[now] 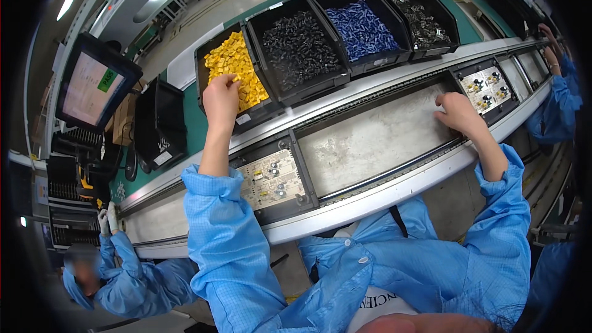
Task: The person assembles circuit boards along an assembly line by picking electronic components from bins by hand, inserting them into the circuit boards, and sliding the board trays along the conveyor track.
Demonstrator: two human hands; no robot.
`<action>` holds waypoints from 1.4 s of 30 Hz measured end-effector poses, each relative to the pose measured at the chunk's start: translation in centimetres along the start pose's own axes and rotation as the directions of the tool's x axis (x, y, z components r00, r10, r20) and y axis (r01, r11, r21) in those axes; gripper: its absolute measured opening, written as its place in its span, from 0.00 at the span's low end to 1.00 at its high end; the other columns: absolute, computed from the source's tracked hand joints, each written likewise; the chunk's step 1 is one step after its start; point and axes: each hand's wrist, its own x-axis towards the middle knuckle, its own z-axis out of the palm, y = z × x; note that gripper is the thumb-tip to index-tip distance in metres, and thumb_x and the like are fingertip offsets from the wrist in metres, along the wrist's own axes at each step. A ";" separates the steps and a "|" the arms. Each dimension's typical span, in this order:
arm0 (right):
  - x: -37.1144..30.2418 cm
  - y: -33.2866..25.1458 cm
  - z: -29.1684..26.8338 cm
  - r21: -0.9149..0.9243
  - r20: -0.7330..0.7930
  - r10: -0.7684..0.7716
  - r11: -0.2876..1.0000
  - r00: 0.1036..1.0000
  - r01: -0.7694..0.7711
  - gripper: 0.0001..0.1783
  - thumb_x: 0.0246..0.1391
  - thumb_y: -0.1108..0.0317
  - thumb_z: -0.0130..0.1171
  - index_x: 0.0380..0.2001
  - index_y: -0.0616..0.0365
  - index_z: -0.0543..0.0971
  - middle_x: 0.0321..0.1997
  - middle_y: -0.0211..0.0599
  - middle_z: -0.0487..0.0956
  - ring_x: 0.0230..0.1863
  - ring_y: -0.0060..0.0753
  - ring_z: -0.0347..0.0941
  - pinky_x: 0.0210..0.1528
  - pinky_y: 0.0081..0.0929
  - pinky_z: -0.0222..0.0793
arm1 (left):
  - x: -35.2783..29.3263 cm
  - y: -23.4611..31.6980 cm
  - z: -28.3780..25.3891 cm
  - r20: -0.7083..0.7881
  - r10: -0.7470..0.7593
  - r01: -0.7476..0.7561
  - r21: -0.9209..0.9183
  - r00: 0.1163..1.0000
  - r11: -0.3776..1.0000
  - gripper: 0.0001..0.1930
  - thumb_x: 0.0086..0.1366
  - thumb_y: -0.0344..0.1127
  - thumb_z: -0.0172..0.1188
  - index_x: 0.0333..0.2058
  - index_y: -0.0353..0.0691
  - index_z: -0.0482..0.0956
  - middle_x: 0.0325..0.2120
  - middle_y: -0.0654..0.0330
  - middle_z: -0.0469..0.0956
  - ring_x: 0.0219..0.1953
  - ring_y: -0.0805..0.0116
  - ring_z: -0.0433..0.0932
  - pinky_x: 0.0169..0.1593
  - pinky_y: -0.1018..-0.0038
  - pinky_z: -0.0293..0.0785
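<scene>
My left hand [222, 97] is at the black bin [202, 61] of small yellow plastic components [232, 55]. Its fingertips are pinched together among the pieces, and whatever is between them is hidden. My right hand [461, 113] hovers over the bare metal bed of the conveyor [370, 142], beside a circuit board [487, 89] in a dark carrier. The thumb and forefinger there are bent but apart, with nothing visible between them. Below my left wrist, another circuit board [270, 179] with several round parts sits in its own carrier [302, 169].
Bins of black parts [299, 43], blue parts [362, 28] and metal clips [422, 21] line the conveyor's far side. A monitor [95, 83] and a black bin [161, 123] stand left. A co-worker [132, 277] works at the left; another's hands [550, 49] show at far right.
</scene>
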 end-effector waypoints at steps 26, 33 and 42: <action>17.6 -11.3 -3.4 0.448 -0.269 -0.010 0.884 0.963 0.134 0.04 0.50 0.73 0.64 0.29 0.62 0.80 0.25 0.33 0.79 0.27 0.27 0.73 0.33 0.27 0.69 | -11.6 1.0 -5.5 0.482 -0.225 0.439 -0.872 0.847 -0.215 0.04 0.58 0.24 0.62 0.31 0.35 0.75 0.27 0.51 0.79 0.21 0.74 0.71 0.23 0.83 0.67; 19.5 -6.8 -2.6 0.965 -0.099 0.161 0.255 0.982 0.056 0.10 0.62 0.66 0.58 0.44 0.58 0.79 0.32 0.21 0.77 0.31 0.11 0.74 0.33 0.08 0.69 | -12.0 2.8 -5.5 0.574 -0.187 0.603 -0.742 0.797 0.292 0.09 0.59 0.24 0.64 0.39 0.30 0.82 0.27 0.59 0.82 0.25 0.78 0.76 0.28 0.82 0.71; 13.8 -8.0 -4.4 0.603 0.070 -0.208 -0.770 0.976 -0.207 0.16 0.66 0.73 0.48 0.55 0.67 0.70 0.47 0.42 0.72 0.41 0.21 0.72 0.39 0.13 0.74 | -12.3 4.3 -5.7 0.582 -0.146 0.432 -0.389 0.800 0.814 0.07 0.57 0.26 0.63 0.36 0.34 0.83 0.27 0.55 0.83 0.29 0.65 0.81 0.36 0.73 0.76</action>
